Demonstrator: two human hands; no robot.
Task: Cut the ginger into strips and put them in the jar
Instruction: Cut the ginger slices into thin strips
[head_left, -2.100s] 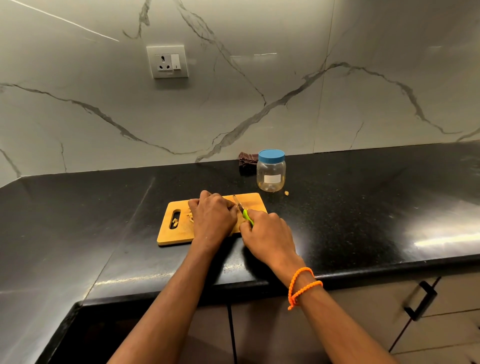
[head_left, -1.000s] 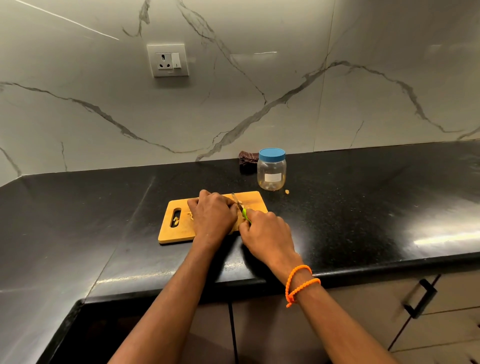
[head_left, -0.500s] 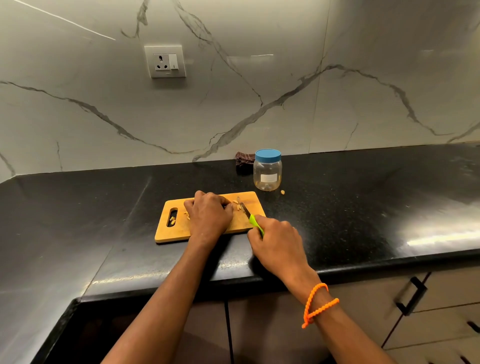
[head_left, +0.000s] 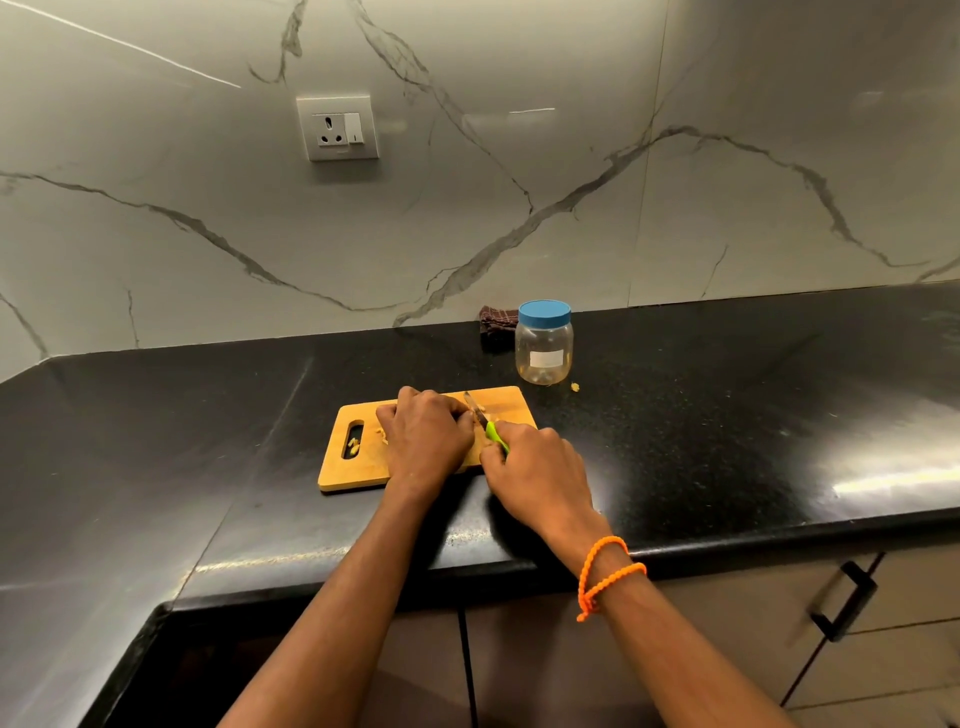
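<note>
**Cutting ginger: finger risk**

Left hand (head_left: 426, 441) curled over ginger, mostly hidden, on cutting board (head_left: 358, 475). Right hand (head_left: 535, 473) grips knife (head_left: 485, 423), blade beside left fingertips; a slip could nick them. Jar (head_left: 544, 351) lidded, behind board on worktop (head_left: 727, 415).

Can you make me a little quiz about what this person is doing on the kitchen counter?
1. True or false: the jar has its blue lid on.
2. Which hand holds the green-handled knife: A) left hand, B) right hand?
3. Fill in: the left hand rests on the wooden ______.

Key
1. True. The lid sits on top of the jar.
2. B. The right hand grips the handle; the left hand holds down the ginger, which is mostly hidden under its fingers.
3. Cutting board.
</note>
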